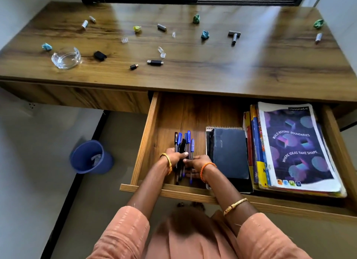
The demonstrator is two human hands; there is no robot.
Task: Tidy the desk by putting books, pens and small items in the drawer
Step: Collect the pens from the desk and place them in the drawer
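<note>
Wooden desk (193, 79) runs below a barred window, scattered with small items: a glass ashtray (66, 58) at left, a black USB stick (155, 62) near the middle, crumpled paper bits and batteries beyond. On the floor at left stands a blue bin (90, 156). Below the desktop the drawer (146, 135) is pulled out. At its left side lie the pens (184, 142), blue and black, tips pointing away. Left hand (174, 156) grips the bundle from the left, fingers curled over it; right hand (198, 163) touches it from the right, and whether it grasps I cannot tell. Just right lies a dark notebook (229, 152), then stacked books (295, 146) against the right wall.
</note>
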